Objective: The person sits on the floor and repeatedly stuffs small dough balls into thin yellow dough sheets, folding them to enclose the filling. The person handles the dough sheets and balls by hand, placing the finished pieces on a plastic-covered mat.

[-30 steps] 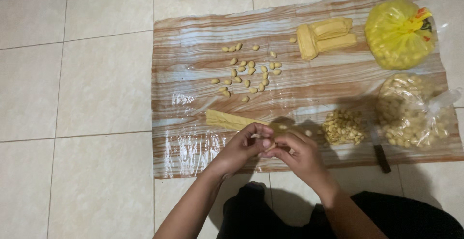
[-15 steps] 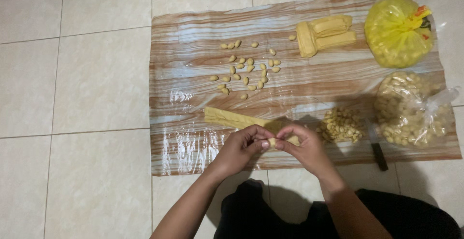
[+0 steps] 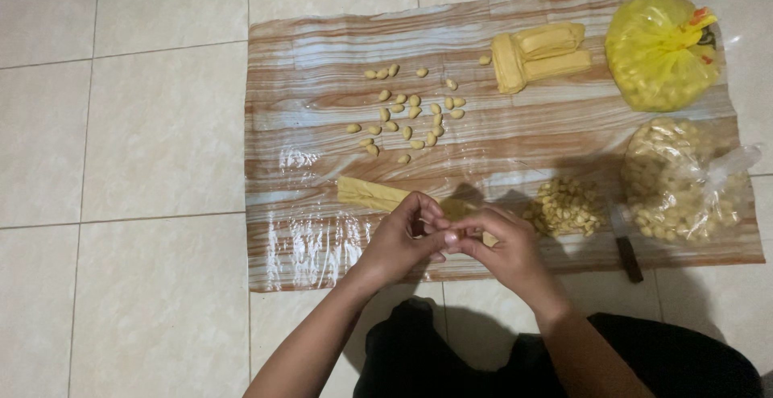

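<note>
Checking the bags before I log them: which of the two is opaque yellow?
The far one, the yellow bag at the mat's top right corner; the clear bag nearer the right hand shows its pale pieces.

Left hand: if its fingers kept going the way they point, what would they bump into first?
The left hand points right, so it would meet the right hand first; their fingertips look already touching, though depth is unclear.

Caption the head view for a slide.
Two hands, left hand and right hand, pinch together over a wood-patterned mat scattered with small dough pieces.
</note>
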